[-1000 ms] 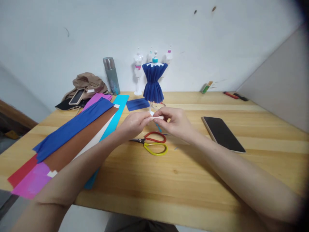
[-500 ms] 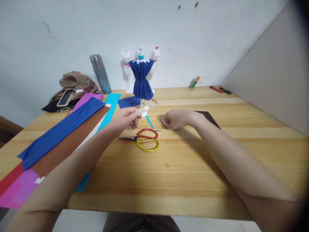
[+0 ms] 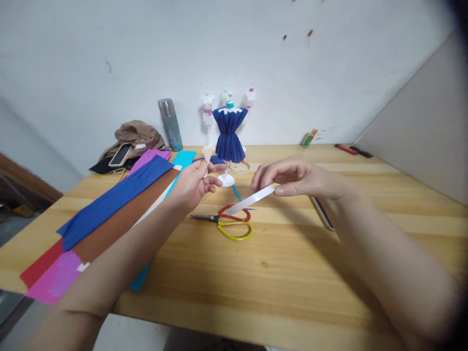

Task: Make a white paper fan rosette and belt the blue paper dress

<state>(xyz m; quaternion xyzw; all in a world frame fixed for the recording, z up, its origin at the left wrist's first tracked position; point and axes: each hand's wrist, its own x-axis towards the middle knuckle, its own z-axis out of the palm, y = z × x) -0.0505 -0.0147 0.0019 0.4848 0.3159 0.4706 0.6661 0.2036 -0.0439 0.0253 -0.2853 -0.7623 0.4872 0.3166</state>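
Note:
My left hand [image 3: 199,183] pinches a small pale cone-shaped piece of paper [image 3: 207,155] between thumb and forefinger, its other fingers loosely spread. A white tape roll [image 3: 252,200], seen edge-on, is gripped at its right end by my right hand [image 3: 292,178]. The roll is above the table and overlaps the red handle of the scissors [image 3: 228,222], which lie with their blades to the left. Behind my hands a small white dress form wears a pleated blue paper dress [image 3: 230,136]; its round base [image 3: 226,181] is beside my left fingertips.
Coloured paper sheets [image 3: 117,204] are piled at left. Behind them are a brown cloth bundle [image 3: 141,135], a phone [image 3: 120,154] and a flask [image 3: 170,124]. A dark flat device [image 3: 321,214] lies under my right forearm. A glue stick [image 3: 310,138] stands by the wall [image 3: 146,58].
My right hand has lifted the tape roll from the table and brought it leftward over the scissors. The pale paper in my left hand now points upright. The whole view has shifted.

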